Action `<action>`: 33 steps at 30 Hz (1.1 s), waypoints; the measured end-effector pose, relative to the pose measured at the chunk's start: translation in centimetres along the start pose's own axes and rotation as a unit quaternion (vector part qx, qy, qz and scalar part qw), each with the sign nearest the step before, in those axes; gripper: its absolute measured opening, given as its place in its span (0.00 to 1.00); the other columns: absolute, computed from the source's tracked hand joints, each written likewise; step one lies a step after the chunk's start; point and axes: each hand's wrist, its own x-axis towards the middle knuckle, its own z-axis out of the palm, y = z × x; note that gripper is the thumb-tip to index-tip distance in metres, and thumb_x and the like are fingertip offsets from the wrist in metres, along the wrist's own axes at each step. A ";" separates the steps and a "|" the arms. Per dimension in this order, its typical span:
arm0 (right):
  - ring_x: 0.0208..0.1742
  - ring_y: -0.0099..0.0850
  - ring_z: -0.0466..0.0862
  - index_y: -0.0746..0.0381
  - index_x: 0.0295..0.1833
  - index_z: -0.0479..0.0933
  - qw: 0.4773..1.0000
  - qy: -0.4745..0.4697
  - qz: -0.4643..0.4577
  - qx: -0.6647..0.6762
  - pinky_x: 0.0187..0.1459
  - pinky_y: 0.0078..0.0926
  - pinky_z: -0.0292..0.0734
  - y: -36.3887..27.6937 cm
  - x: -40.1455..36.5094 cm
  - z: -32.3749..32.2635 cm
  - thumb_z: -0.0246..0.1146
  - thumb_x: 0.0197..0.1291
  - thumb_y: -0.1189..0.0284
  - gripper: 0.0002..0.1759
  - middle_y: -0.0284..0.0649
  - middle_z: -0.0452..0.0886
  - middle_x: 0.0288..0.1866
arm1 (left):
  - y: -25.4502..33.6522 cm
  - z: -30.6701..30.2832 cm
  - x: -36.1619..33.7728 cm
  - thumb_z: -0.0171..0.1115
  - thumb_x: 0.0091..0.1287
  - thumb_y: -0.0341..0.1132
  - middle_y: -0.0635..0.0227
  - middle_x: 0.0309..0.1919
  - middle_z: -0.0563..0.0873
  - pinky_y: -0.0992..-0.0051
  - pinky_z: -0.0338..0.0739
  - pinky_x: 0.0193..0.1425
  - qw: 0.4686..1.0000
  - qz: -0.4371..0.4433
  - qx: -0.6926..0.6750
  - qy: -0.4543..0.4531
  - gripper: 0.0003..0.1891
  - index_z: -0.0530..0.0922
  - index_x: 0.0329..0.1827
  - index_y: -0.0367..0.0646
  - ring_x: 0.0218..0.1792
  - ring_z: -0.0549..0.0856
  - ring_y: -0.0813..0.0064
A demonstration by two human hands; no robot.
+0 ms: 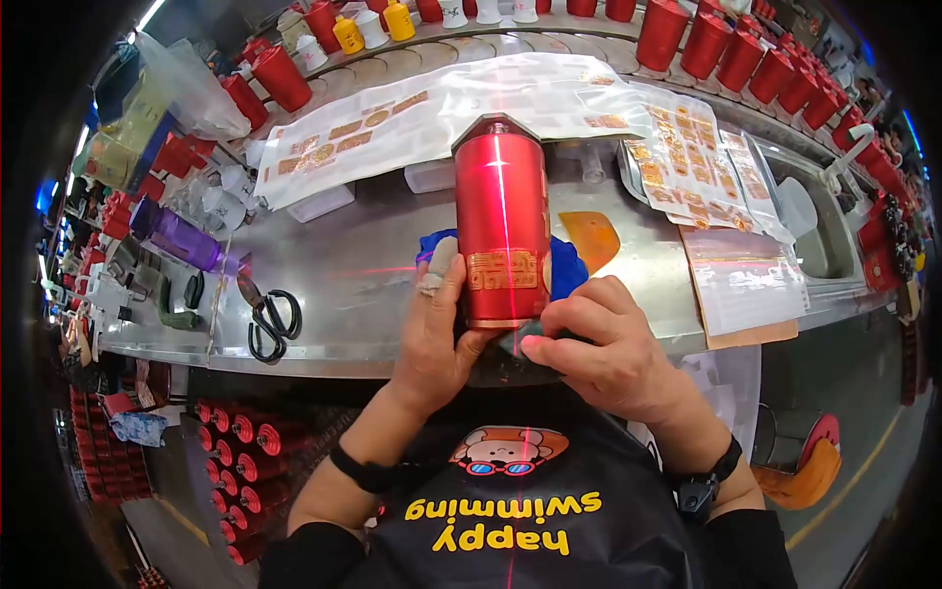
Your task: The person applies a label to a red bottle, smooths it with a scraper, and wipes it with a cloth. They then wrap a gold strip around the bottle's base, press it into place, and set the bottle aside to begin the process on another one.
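Note:
A red metallic bottle [498, 211] with a gold lettered band near its lower end lies in front of me, a red laser line running along it. My left hand [432, 319] is closed on the bottle's lower left side, with pale covers on some fingertips. By the bottle's lower right edge, my right hand [608, 344] pinches a small dark green piece [517, 339] whose kind I cannot make out. A blue cloth [567, 270] shows on both sides of the bottle, partly hidden behind it. Beyond my right hand lies an orange flat scraper-like piece [590, 241].
Black-handled scissors [265, 319] and a purple bottle [177, 234] lie to the left. Sheets of gold stickers [363, 128] spread across the back, with more sticker sheets [687, 157] at right by a sink [819, 216]. Red canisters [706, 44] line a conveyor [549, 34] behind.

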 end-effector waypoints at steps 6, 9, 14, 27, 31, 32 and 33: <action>0.37 0.32 0.75 0.56 0.38 0.82 1.000 0.013 -0.001 0.003 0.39 0.31 0.70 0.4 0.1 0.2 0.69 0.44 0.77 0.12 0.32 0.77 0.37 | 2.9 -0.2 3.8 0.70 0.53 0.28 0.42 0.71 0.68 0.47 0.59 0.76 0.973 0.136 0.184 -0.041 0.41 0.63 0.74 0.35 0.69 0.70 0.39; 0.37 0.35 0.76 0.57 0.41 0.83 1.000 0.022 0.010 0.019 0.39 0.32 0.71 0.7 -0.7 0.4 0.69 0.36 0.82 0.20 0.34 0.78 0.37 | 0.5 0.8 1.1 0.72 0.53 0.29 0.41 0.71 0.67 0.48 0.59 0.75 0.999 0.042 0.011 0.009 0.43 0.62 0.74 0.35 0.71 0.68 0.40; 0.37 0.36 0.75 0.58 0.42 0.83 0.999 0.020 0.007 0.033 0.38 0.31 0.72 1.1 -0.7 0.3 0.70 0.34 0.84 0.23 0.35 0.78 0.37 | 3.3 -1.1 3.1 0.74 0.58 0.33 0.39 0.72 0.66 0.54 0.62 0.74 0.978 0.069 0.195 -0.036 0.43 0.60 0.75 0.33 0.71 0.69 0.42; 0.38 0.35 0.77 0.57 0.40 0.82 0.997 0.024 0.033 0.067 0.39 0.32 0.70 1.3 -1.0 0.5 0.71 0.38 0.81 0.18 0.34 0.77 0.38 | 2.1 -1.1 3.5 0.76 0.54 0.41 0.42 0.72 0.66 0.47 0.58 0.76 0.983 0.095 0.154 -0.042 0.47 0.61 0.75 0.35 0.70 0.68 0.39; 0.38 0.35 0.77 0.57 0.41 0.82 0.997 0.032 0.030 0.071 0.39 0.32 0.71 1.3 -1.3 0.9 0.71 0.37 0.81 0.20 0.35 0.77 0.38 | 0.4 0.3 2.3 0.76 0.55 0.46 0.41 0.72 0.65 0.48 0.57 0.76 0.995 0.078 0.067 -0.006 0.48 0.60 0.75 0.34 0.71 0.68 0.42; 0.38 0.35 0.77 0.57 0.41 0.82 0.997 0.027 0.033 0.069 0.39 0.32 0.71 1.4 -1.4 1.0 0.71 0.36 0.82 0.20 0.35 0.78 0.38 | 0.1 0.5 2.0 0.75 0.56 0.47 0.41 0.72 0.65 0.49 0.56 0.77 0.997 0.063 0.036 0.012 0.49 0.59 0.76 0.34 0.71 0.67 0.43; 0.39 0.35 0.77 0.58 0.41 0.82 0.997 0.021 0.034 0.066 0.40 0.33 0.71 1.5 -1.5 0.8 0.71 0.35 0.82 0.21 0.34 0.78 0.38 | -0.1 0.5 1.9 0.75 0.57 0.47 0.41 0.72 0.65 0.48 0.54 0.77 0.998 0.050 0.031 0.013 0.49 0.58 0.76 0.34 0.72 0.67 0.43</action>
